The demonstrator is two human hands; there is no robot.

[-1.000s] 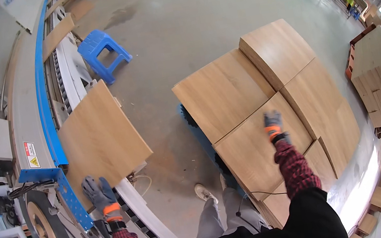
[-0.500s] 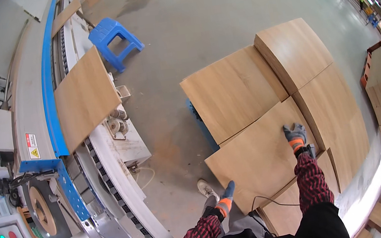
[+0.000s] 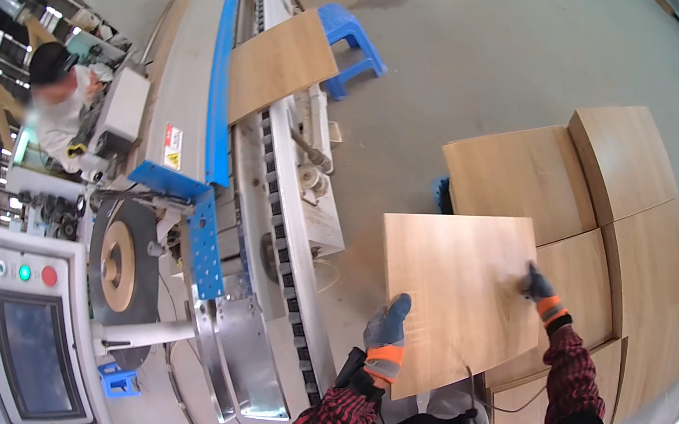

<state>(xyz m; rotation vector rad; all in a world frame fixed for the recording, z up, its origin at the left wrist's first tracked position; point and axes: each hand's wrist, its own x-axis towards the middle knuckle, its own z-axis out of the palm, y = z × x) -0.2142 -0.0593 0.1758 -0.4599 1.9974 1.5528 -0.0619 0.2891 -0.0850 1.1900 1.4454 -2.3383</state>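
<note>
Both hands now lifting wooden panel (image 3: 459, 291) off stack (image 3: 612, 195), left hand (image 3: 386, 329), right hand (image 3: 538, 285) gripping edges

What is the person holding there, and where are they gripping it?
A square wooden panel, lifted off the stacked panels. The left hand grips its left edge, the right hand its right edge.

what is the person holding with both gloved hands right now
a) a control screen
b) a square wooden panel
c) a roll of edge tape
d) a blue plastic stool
b: the left hand grips the near left edge of the square wooden panel, and the right hand presses on its right side, above the stacked panels.
</note>
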